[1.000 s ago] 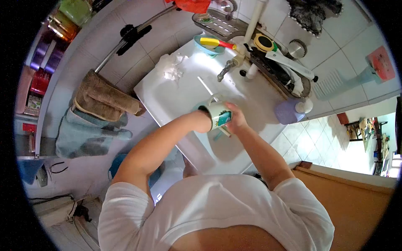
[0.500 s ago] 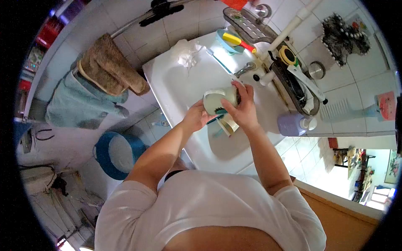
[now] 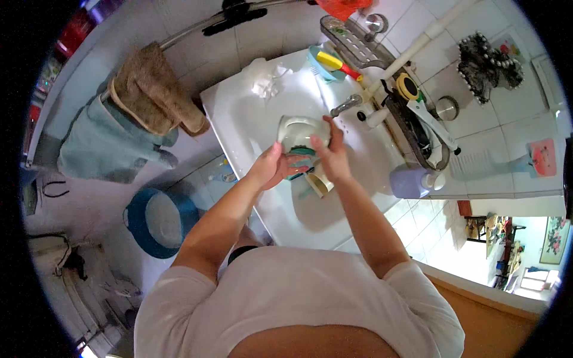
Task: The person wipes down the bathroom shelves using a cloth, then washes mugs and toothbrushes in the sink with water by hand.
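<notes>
Over the sink [image 3: 322,221], a pale, glossy cup-like container [image 3: 303,132] is tilted between my two hands; a whitish curved band and a dark green patch show on it. My right hand [image 3: 332,158] grips its right side, with the thumb across the front and the fingers around the far edge. My left hand [image 3: 270,169] supports the lower left side, its thumb up against the wall and its fingers stretched underneath. Below the hands, a cream-coloured piece [image 3: 321,184] lies in the basin, partly covered by them.
The metal faucet [image 3: 347,105] juts out just beyond my right hand. A light blue bowl [image 3: 322,67] with a yellow-and-red handle, crumpled white material [image 3: 267,77] and a purple bottle [image 3: 412,181] stand around the rim. A blue bucket [image 3: 154,224] is on the floor at left.
The container has been turned and tilted, so that its pale curved side now faces up. My left hand has slid lower, and its fingers have stretched out below the container.
</notes>
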Motion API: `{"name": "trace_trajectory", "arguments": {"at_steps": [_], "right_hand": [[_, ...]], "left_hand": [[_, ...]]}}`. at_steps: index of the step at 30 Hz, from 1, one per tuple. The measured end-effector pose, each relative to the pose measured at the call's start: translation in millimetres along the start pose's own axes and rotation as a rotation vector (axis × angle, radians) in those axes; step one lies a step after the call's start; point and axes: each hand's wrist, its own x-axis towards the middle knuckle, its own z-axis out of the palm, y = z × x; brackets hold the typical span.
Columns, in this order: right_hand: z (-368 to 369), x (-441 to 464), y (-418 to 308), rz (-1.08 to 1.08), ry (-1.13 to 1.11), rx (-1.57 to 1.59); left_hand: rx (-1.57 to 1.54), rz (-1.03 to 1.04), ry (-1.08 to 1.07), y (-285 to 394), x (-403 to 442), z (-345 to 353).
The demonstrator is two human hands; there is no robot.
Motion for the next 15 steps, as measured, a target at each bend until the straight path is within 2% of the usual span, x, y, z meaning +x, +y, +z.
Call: {"name": "trace_trajectory", "arguments": {"at_steps": [2, 3, 5, 6, 7, 8, 10, 12, 13, 15], "right_hand": [[5.0, -4.0, -23.2, 0.041, -0.043, -0.148], [0.7, -3.2, -28.2, -0.029, 0.012, -0.144], [-11.0, 0.6, -33.0, -0.170, 0.122, -0.133], [-22.8, 8.6, -32.1, -0.338, 0.220, -0.377], [-33.8, 19.0, -32.1, -0.500, 0.313, -0.624], [-37.9, 31.6, -33.2, -0.520, 0.352, -0.640], [-42.1, 59.3, -40.1, -0.564, 0.426, -0.675], [-43.6, 81.6, -33.2, -0.484, 0.353, -0.729], [-44.6, 89.2, -26.9, -0.444, 0.319, -0.758], [-42.7, 93.4, -11.2, -0.409, 0.309, -0.719]], "left_hand": [[0.288, 0.166, 0.194, 1.5, 0.6, -9.6], [0.301, 0.215, 0.273, 7.0, 4.3, -19.9], [0.726, 0.198, 0.434, 29.7, 10.2, -23.2], [0.936, 0.192, 0.516, 40.0, 15.0, -21.1], [1.661, 0.312, 0.654, 46.3, 18.4, -11.3], [1.771, 0.388, 0.536, 45.9, 29.8, -13.8], [1.977, 0.417, 0.493, 33.1, 58.6, -7.0], [2.188, 0.068, 0.410, 24.2, 78.4, 18.3], [2.270, -0.042, 0.386, 16.3, 91.7, 20.1], [2.262, -0.111, 0.365, 6.9, 104.2, 21.5]]}}
